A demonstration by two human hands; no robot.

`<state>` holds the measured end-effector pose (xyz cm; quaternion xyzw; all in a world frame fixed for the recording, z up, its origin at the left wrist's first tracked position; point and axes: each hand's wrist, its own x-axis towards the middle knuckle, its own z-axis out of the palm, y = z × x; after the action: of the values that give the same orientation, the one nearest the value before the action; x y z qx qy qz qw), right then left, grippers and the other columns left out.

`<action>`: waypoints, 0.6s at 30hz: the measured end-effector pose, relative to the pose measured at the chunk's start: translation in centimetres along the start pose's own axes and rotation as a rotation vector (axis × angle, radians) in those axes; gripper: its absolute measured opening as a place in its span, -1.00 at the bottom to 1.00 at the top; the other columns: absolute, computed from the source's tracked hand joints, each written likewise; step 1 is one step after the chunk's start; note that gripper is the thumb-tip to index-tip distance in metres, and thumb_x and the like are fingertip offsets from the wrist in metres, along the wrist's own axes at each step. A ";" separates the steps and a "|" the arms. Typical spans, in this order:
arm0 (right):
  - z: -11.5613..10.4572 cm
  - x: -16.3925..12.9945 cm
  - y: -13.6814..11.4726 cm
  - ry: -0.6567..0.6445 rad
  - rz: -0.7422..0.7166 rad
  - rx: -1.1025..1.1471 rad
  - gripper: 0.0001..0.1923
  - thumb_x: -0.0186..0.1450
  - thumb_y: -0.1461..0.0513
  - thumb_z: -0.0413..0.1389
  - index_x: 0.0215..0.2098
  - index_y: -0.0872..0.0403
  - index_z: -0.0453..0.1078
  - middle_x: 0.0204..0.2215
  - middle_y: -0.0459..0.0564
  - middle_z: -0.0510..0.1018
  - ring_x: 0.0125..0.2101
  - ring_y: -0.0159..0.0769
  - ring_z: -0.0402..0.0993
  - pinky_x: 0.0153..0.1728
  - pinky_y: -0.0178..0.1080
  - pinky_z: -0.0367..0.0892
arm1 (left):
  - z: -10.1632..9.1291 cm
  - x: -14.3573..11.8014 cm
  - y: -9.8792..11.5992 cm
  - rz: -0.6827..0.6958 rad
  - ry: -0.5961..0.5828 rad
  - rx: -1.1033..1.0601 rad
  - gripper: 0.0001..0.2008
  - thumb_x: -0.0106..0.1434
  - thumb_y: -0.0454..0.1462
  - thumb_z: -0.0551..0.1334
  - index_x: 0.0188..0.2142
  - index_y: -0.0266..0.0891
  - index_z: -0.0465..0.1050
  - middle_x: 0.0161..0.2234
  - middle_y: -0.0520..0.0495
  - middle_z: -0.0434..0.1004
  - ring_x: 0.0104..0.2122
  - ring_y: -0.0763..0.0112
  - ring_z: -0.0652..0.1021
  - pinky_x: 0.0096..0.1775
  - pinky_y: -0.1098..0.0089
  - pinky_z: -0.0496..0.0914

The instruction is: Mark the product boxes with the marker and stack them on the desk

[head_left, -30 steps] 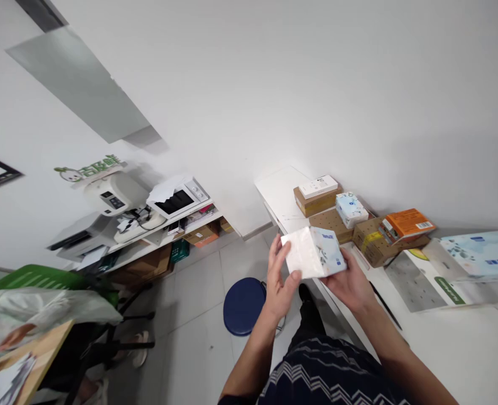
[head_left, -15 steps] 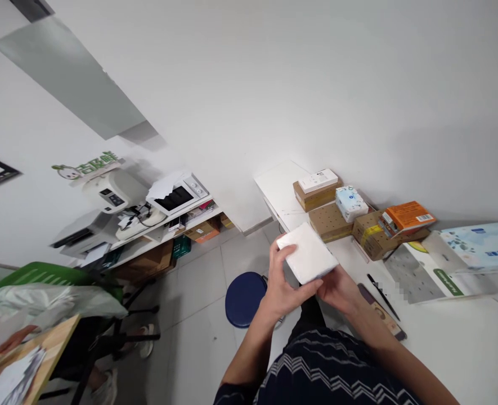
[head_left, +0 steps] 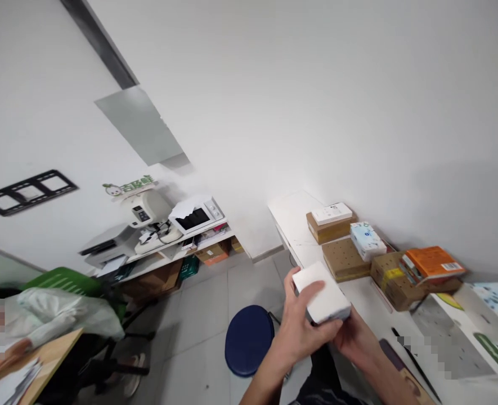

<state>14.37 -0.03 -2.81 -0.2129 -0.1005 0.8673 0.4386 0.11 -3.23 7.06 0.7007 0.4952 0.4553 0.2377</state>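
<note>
A white, block-shaped tissue pack (head_left: 322, 295) is held up in front of my body, a bluish print showing along its lower right side. My left hand (head_left: 301, 323) grips it from the left, one finger lying over the top face and the thumb along the near edge. Under the right end, my right hand (head_left: 354, 337) supports the pack, its fingers mostly hidden beneath. A similar tissue pack (head_left: 367, 241) with a blue and white print rests on cardboard boxes on the white table (head_left: 288, 219).
Cardboard boxes (head_left: 345, 260), an orange box (head_left: 432, 264) and a black pen-like stick (head_left: 415, 363) lie on the table. A blue round stool (head_left: 249, 340) stands on the floor. At left, a person (head_left: 21, 337) sits by a wooden desk (head_left: 58, 351); a microwave (head_left: 196, 216) is on a shelf.
The camera view has shifted, so the surroundings appear lower and mostly further right. Both hands still hold the tissue pack; a left finger now reaches further across its top.
</note>
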 end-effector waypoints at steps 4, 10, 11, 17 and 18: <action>-1.8 0.4 0.2 0.000 -0.056 -0.092 -0.77 0.34 0.01 0.16 -0.15 -0.13 0.59 -0.20 -0.12 0.73 -0.23 -0.25 0.67 -0.18 -0.19 0.58 | 0.3 0.1 0.2 -0.062 -0.017 -0.016 -0.36 0.04 -0.25 0.49 0.13 0.00 0.42 0.27 -0.19 -0.02 0.29 -0.10 0.23 0.22 -0.02 0.33; -2.8 0.6 0.9 0.014 -0.079 -0.189 -0.72 0.28 0.01 0.21 -0.06 -0.19 0.56 -0.26 -0.06 0.73 -0.23 -0.16 0.68 -0.22 -0.13 0.60 | 0.8 0.1 0.0 -0.030 -0.016 -0.097 -0.49 0.12 -0.22 0.45 0.08 -0.01 0.49 0.21 -0.18 0.06 0.31 -0.06 0.14 0.24 0.02 0.29; -2.8 0.5 1.0 0.031 -0.088 -0.198 -0.71 0.26 -0.01 0.22 -0.07 -0.20 0.57 -0.27 -0.05 0.73 -0.23 -0.12 0.68 -0.22 -0.11 0.60 | 1.0 0.1 -0.1 -0.011 -0.013 -0.108 -0.54 0.13 -0.22 0.44 0.05 -0.01 0.51 0.21 -0.18 0.07 0.32 -0.06 0.12 0.24 0.02 0.28; -1.2 -0.6 0.9 0.080 -0.015 -0.074 -0.77 0.26 -0.01 0.24 -0.19 -0.11 0.55 -0.27 -0.06 0.72 -0.31 -0.10 0.67 -0.20 0.03 0.57 | 1.2 0.4 -0.3 0.036 0.132 -0.201 -0.69 0.13 -0.16 0.45 -0.10 -0.04 0.60 0.18 -0.17 0.15 0.22 -0.04 0.28 0.18 0.05 0.31; -0.8 -0.9 0.7 0.083 0.028 -0.029 -0.77 0.28 0.01 0.23 -0.19 -0.06 0.54 -0.28 -0.05 0.72 -0.32 -0.14 0.67 -0.21 0.01 0.57 | 1.1 0.6 -0.4 0.000 0.170 -0.222 -0.70 0.13 -0.14 0.44 -0.12 -0.06 0.61 0.16 -0.17 0.17 0.20 -0.03 0.31 0.18 0.07 0.31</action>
<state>14.68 -1.20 -3.52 -0.2563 -0.0916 0.8623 0.4270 0.97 -2.40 6.46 0.6290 0.4600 0.5651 0.2709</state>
